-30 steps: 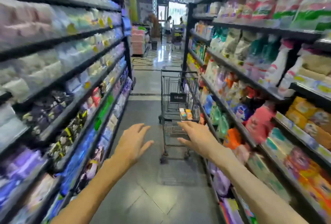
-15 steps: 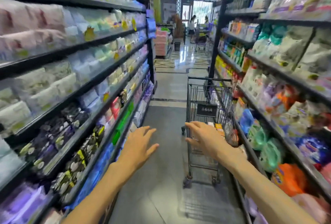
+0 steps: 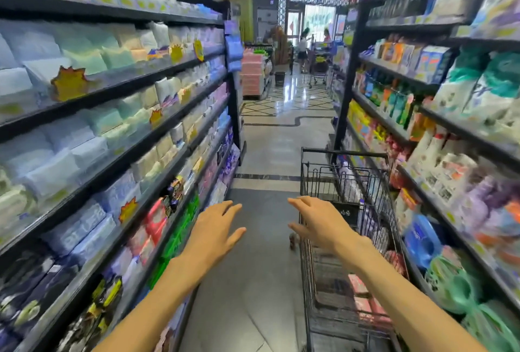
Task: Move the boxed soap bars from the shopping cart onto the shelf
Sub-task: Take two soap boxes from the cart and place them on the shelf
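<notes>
left hand (image 3: 215, 232): spread, empty, over grey floor (image 3: 253, 295) | right hand (image 3: 318, 223): spread, empty, at black wire shopping cart (image 3: 312, 281) | pink boxed soap bars (image 3: 358, 285) in cart

Shop aisle (image 3: 270, 149) w/ stocked shelving (image 3: 140, 129)

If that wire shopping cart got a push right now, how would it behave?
The shopping cart would probably roll easily: it stands on a smooth tiled floor. It likely feels light, since only a few pink boxes show in its basket. Parked close against the right-hand shelf, it might scrape if it veers.
</notes>
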Action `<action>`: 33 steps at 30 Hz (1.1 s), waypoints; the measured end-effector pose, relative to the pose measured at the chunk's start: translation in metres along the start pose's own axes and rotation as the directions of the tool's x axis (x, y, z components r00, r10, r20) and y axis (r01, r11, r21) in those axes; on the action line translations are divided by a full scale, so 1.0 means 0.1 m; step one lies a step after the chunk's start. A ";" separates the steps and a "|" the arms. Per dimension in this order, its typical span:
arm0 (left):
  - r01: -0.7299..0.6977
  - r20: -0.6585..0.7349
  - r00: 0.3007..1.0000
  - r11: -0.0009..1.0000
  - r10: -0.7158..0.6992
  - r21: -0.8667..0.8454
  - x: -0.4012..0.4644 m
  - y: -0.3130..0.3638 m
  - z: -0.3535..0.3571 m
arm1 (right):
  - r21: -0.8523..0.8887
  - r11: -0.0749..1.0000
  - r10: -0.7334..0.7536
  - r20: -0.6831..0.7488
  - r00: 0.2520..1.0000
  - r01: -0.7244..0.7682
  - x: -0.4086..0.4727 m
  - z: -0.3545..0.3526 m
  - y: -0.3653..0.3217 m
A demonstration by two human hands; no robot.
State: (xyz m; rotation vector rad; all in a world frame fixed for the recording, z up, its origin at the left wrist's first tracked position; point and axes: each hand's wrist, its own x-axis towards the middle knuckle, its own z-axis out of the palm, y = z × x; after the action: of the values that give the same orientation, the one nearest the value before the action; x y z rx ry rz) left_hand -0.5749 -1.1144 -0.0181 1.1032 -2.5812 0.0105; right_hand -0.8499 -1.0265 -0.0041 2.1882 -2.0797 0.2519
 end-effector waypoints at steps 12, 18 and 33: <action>-0.359 0.059 0.927 0.923 0.370 -0.139 3.11 -0.43 1.28 | -0.052 0.947 0.316 -0.009 0.949 -0.316 1.63 0.46 1.55; -0.616 0.040 0.769 0.757 0.637 -0.220 4.36 0.17 1.70 | -0.052 0.796 0.603 -0.023 0.797 -0.604 1.70 0.42 2.36; -0.877 0.023 0.179 0.170 0.984 -0.450 5.22 2.50 2.85 | 0.005 0.176 0.981 -0.079 0.175 -0.984 0.35 0.72 3.37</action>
State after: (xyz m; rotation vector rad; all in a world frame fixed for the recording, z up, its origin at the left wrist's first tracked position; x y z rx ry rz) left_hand -1.1728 -1.3445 -0.0980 -0.9184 -2.8883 -0.3333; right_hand -1.1816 -1.0928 -0.0786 0.3356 -3.0487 0.3288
